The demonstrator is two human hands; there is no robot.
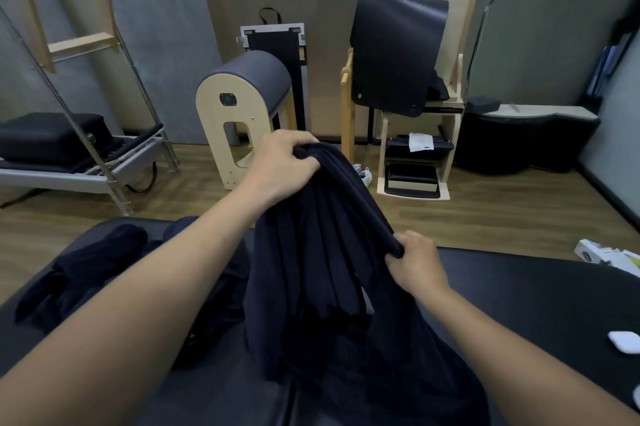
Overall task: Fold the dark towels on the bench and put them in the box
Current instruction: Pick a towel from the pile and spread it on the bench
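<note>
Left hand (280, 166), raised at the 12 o'clock end of the dark towel (311, 270), is closed round a bunched corner, with your fingers curled over the gathered hem. Your right hand (415, 263), lower and toward 4 o'clock from the left, grips the same rolled edge between thumb and curled fingers. Between the two grips the edge runs taut on a slant. The rest of the cloth hangs in loose vertical pleats, and its lower part pools on the black desk (519, 304) at 6 o'clock.

Held this way, the cloth's own weight pulls the pleats straight. The grip suggests you are working along the hem toward the far corner before making any fold, so folding of this towel appears not yet begun.

More dark towels (86, 270) lie in a crumpled heap on the desk at 9 o'clock of the held one. Whether they touch its hanging edge cannot be told, dark on dark.

A small white case (625, 342) rests on the desk at 4 o'clock, near the frame's edge and well apart from the cloth. A white carton (602, 254) lies on the floor at 3 o'clock, beyond the desk; whether it is the box meant for the towels cannot be told. Judging by the heap, most of the task remains.
</note>
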